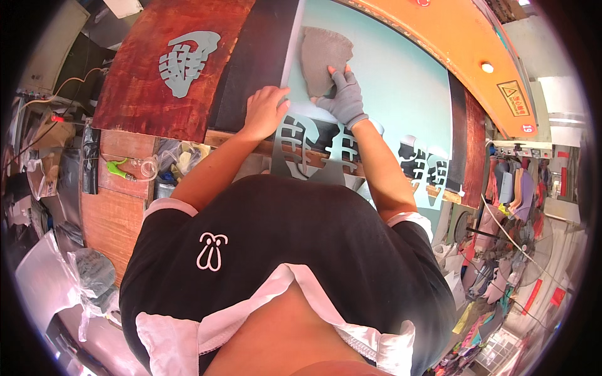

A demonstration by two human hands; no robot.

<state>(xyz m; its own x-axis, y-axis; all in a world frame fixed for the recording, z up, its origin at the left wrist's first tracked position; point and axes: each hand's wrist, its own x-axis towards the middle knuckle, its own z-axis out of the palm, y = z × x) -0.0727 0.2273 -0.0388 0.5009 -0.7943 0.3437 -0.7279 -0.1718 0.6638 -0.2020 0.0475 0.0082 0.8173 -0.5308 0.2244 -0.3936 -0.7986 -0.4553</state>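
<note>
A flat grey-brown piece (322,53) with a curved, partly ragged outline lies on a pale blue-green sheet (407,75). My right hand (343,100), in a grey fingerless glove, holds the piece by its near end, fingertips on top and thumb at its lower left edge. My left hand (266,111) is bare, its fingers loosely bent and apart, at the sheet's left edge over a black strip; nothing shows in it. Along its near edge the sheet has slotted cut-outs (291,141) and hangs over the table edge, partly hidden by my right forearm.
An orange machine beam (476,59) with a warning label crosses the far right. On the reddish-brown board (138,75) at left lies a pale slotted cut-out (188,62). A green-handled tool (119,169) sits at lower left. Colourful material pieces (514,182) hang at right, near a fan.
</note>
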